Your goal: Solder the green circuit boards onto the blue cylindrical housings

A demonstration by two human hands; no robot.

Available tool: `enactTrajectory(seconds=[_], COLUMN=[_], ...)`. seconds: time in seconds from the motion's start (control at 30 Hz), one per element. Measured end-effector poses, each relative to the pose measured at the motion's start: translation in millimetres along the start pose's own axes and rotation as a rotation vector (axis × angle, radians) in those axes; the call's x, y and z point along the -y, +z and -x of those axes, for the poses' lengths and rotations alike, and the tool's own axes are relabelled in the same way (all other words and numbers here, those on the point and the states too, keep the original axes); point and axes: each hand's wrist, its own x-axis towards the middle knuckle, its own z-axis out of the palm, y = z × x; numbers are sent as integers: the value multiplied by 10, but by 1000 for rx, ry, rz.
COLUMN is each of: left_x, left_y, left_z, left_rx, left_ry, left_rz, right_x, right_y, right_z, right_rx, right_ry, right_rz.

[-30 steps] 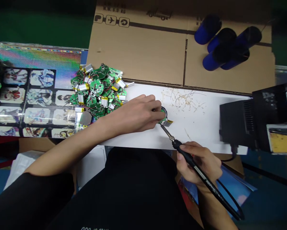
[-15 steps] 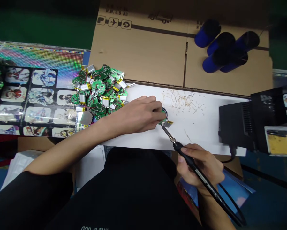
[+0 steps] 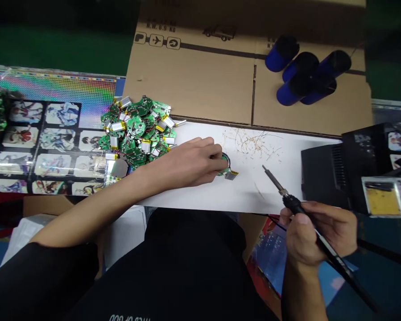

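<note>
My left hand (image 3: 202, 161) is closed on a green circuit board (image 3: 224, 170) lying on the white work surface (image 3: 200, 196); the fingers cover most of it. A dark wire curves along the board's far side, and a small silver battery (image 3: 232, 175) with a yellow end sticks out to its right. My right hand (image 3: 320, 232) grips a black soldering iron (image 3: 292, 203), its metal tip raised and pointing up and left, apart from the board. To the left of my left hand is a pile of circuit boards (image 3: 136, 127) with silver batteries and thin wires.
Wire scraps (image 3: 254, 141) litter the surface beyond the board. Cardboard (image 3: 200, 84) lies at the back, with several blue cylinders (image 3: 282, 55) on its right. A black device (image 3: 324, 171) and a yellow sponge (image 3: 383, 198) stand at right. Printed picture sheets (image 3: 56, 138) cover the left.
My right hand has drawn the soldering iron away from the board, to the right. My left hand stays on the board. The whole view has shifted slightly.
</note>
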Motion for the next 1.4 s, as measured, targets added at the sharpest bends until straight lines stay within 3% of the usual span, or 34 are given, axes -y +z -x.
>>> enactTrajectory(seconds=[0.13,0.53,0.73,0.9,1.17,1.27,1.4], left_x=[6,19,28,-9,-21,-5,62], left_y=[1,31,80,186,370,299,-4], left_z=[-3,16,158,205,150,165,296], left_rx=[-11,-47,-122,-140,-157,-142,-112], left_ry=[8,-1,-114,-231,-261,-271,-316], left_rz=[6,40,264,292,383,446,531], right_x=[-141,-350,-387,-380,-398,-412,-451], right_y=[25,256,231,237,241,234,228], right_z=[-31,66,82,79,81,101,126], right_rx=[-43,178,231,248,237,211,192], right_ry=[53,144,168,184,204,183,155], right_rz=[62,118,139,124,101,90,70])
